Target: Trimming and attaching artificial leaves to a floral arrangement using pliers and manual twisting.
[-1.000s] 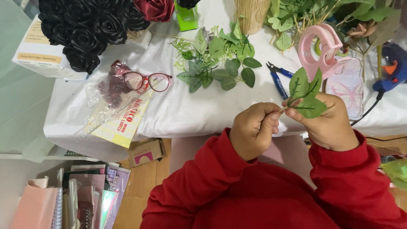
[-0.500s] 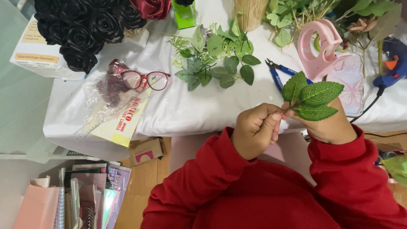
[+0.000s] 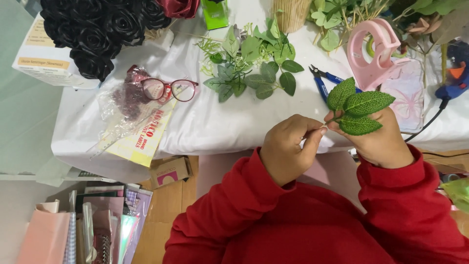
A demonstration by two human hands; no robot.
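Observation:
A sprig of three green artificial leaves [image 3: 359,105] is held up in front of me above the table's near edge. My right hand [image 3: 378,139] grips it from below, under the leaves. My left hand [image 3: 288,146] pinches the thin stem end between thumb and fingertips, right beside the right hand. Both arms wear red sleeves. The stem itself is mostly hidden by my fingers.
The white-covered table [image 3: 215,122] carries loose greenery [image 3: 254,68], blue-handled pliers [image 3: 322,83], a pink tape dispenser [image 3: 373,51], red-framed glasses [image 3: 168,89], black roses [image 3: 97,29], a blue glue gun [image 3: 454,78] with cord. Paper stacks [image 3: 88,225] and a small box [image 3: 168,171] sit on the floor left.
The leaf sprig has turned and spread, its leaves now facing up. Both hands have shifted slightly, staying together at the stem.

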